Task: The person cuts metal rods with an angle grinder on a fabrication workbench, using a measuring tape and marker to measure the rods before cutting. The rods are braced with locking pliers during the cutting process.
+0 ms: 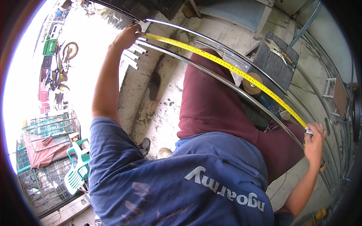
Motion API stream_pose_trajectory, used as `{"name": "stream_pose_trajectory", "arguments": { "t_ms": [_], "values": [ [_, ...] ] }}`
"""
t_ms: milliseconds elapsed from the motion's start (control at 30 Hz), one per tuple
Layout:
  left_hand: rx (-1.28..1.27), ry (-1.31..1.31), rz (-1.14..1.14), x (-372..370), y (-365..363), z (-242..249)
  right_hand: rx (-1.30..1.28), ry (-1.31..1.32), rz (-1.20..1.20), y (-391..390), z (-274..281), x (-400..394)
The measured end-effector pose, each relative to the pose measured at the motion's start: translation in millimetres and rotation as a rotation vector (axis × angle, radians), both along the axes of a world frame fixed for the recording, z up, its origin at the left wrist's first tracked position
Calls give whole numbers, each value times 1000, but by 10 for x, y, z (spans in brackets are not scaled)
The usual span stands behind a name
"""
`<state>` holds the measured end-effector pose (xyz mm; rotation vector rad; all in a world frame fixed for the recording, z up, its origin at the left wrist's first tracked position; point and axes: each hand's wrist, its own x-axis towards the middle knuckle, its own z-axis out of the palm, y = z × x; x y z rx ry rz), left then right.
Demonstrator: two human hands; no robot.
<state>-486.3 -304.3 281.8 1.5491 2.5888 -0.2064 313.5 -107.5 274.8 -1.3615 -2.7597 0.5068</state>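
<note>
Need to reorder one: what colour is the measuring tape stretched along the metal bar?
Yellow with dark markings, in the head view: the measuring tape.

Floor: stained concrete floor (pixel 162 113) is lying under everything.
Near left fingers: cut metal tubes (pixel 132 56) are lying.
Near right fingers: dark block (pixel 273 62) is bearing locking pliers (pixel 279 52).
</note>
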Motion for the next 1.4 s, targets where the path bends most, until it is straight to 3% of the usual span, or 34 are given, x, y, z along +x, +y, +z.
{"name": "stream_pose_trajectory", "arguments": {
  "t_ms": [433,633,733,767,1000,1167,1267,1400],
  "values": [
    [52,-27,-30,4,-47,-27,27,4,45,18,52,27],
    [4,-95,2,167,-42,89,-184,41,20,72,-103,129],
    [45,60,-303,273,-38,94,-289,25,12,85,-176,126],
    [29,56,-305,329,-18,69,-274,39,24,77,-207,131],
    [-5,-351,-301,1071,240,-46,-319,53,28,52,-308,107],
    [13,-473,-419,1409,393,-74,-342,68,14,45,-353,148],
    [7,-498,-337,1566,435,-118,-320,70,16,43,-398,185],
    [-34,-446,-428,1671,468,-195,-308,48,8,69,-422,258]
  ]
}}
